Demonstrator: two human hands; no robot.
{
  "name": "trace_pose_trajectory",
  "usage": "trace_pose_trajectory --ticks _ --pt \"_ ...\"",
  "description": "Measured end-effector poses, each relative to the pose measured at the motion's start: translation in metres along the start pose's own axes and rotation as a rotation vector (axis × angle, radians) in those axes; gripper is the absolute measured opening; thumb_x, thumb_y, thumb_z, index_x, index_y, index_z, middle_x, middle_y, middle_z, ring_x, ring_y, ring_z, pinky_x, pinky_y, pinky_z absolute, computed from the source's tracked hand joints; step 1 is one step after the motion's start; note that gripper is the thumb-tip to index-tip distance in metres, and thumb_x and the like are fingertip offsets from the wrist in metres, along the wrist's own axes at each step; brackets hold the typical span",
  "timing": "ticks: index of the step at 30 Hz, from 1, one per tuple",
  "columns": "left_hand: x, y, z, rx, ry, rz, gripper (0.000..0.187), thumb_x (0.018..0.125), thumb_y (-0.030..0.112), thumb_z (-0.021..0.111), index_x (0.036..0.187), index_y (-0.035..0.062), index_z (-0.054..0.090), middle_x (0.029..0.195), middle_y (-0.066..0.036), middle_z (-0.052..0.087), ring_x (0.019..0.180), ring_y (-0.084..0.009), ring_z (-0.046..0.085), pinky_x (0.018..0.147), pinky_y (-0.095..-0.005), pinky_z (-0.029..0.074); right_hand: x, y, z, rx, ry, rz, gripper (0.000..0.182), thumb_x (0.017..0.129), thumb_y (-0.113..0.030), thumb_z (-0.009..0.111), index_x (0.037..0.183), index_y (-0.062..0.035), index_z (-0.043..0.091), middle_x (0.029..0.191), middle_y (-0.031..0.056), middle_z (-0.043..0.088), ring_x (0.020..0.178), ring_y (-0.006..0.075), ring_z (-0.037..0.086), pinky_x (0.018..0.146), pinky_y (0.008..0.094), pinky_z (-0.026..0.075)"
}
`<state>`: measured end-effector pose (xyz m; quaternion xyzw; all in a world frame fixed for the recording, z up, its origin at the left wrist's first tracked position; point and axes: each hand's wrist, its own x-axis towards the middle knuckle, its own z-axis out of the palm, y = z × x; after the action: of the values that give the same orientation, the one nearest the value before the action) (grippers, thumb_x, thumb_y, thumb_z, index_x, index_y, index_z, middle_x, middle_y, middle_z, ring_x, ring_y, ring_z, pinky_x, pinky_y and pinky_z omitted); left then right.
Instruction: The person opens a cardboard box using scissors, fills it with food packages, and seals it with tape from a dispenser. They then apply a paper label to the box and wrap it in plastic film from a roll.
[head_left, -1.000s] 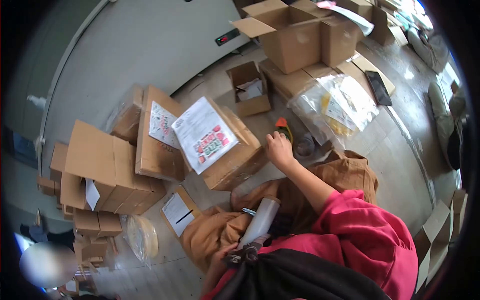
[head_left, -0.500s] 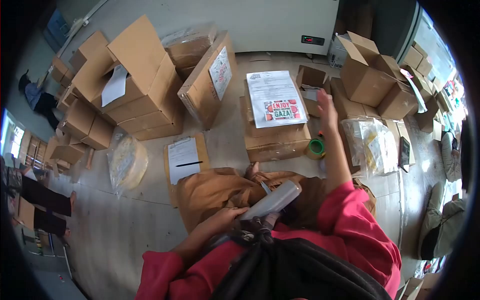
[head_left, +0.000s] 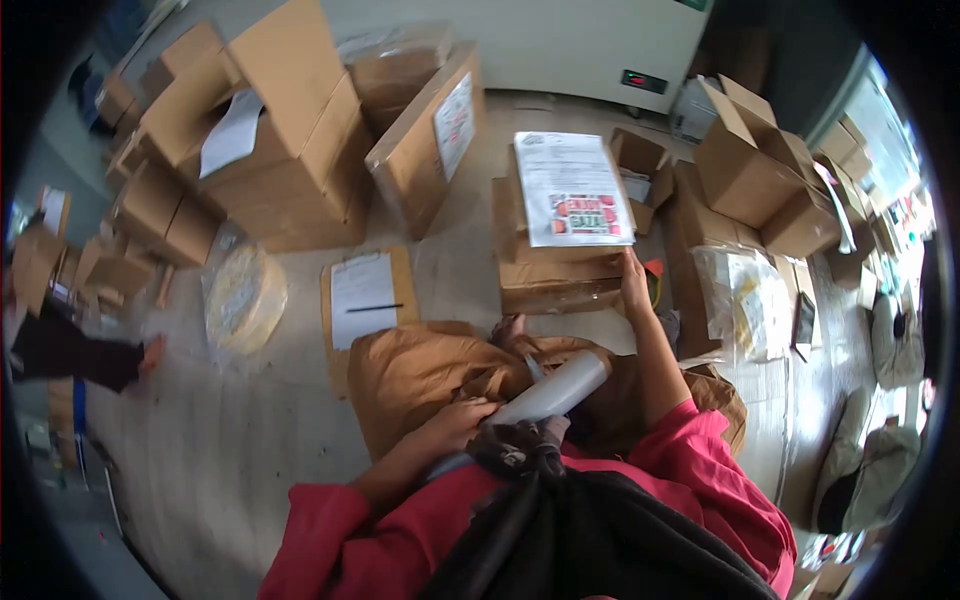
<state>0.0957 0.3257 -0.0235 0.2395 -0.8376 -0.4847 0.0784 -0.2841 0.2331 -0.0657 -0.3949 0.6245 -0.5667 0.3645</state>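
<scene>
In my lap lies a roll of translucent plastic film [head_left: 552, 388], tilted up to the right. My left hand [head_left: 462, 422] rests at its lower end with the fingers curled against it. My right hand [head_left: 634, 282] is stretched forward, its fingers extended at the right front corner of a flat cardboard box [head_left: 560, 287]. On that box's stack lies a pile of printed sheets [head_left: 572, 185], the top one bearing an "ENJOY GAZA!" label. Just right of the hand, a small orange and green item [head_left: 655, 272] shows partly; the hand covers the rest.
Left of my knees are a clipboard [head_left: 362, 290] with paper and pen and a plastic-wrapped round pack [head_left: 243, 300]. Open cartons [head_left: 290, 130] stand behind them. At right are more cartons [head_left: 750, 160] and a clear plastic bag [head_left: 752, 300]. Another person's leg [head_left: 90, 352] is at far left.
My right hand has come down from its raised position beside the papers to the front corner of the box. My left hand stays at the roll. The view has shifted slightly.
</scene>
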Motion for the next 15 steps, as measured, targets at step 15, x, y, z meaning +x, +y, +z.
trace_pose_trajectory --ticks 15 --pt "-0.013 0.033 0.005 -0.179 0.313 -0.049 0.026 0.086 0.027 0.054 0.094 0.0063 0.067 0.083 -0.012 0.064 0.082 -0.0269 0.062 0.073 -0.0331 0.047 -0.094 -0.120 0.063 -0.742 -0.541 -0.401 0.053 0.078 -0.014 0.061 0.128 -0.0067 0.046 0.124 0.0191 0.049 0.118 0.0348 0.045 0.094 0.0386 0.040"
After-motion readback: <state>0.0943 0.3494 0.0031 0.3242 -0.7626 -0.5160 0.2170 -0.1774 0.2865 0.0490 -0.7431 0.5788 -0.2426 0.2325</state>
